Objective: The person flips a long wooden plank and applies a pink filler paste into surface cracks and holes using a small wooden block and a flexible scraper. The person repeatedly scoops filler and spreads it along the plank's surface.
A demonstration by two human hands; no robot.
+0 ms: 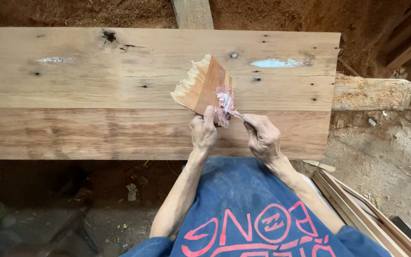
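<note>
My left hand (203, 132) grips a broken scrap of wood (200, 85) with a jagged splintered end, held tilted above a wide wooden board (96, 95). A lump of pink and white filler paste (224, 104) sits on the scrap's near edge. My right hand (261, 137) pinches a small thin tool (236, 114) whose tip touches the paste. The board shows white-blue filled patches (277, 63) and several dark knots and holes.
The board rests on a rough log (372, 93) at the right and a timber beam (192, 13) at the back. Sawdust covers the ground. Stacked wooden frames (357, 209) lie at the lower right, dark debris at the lower left.
</note>
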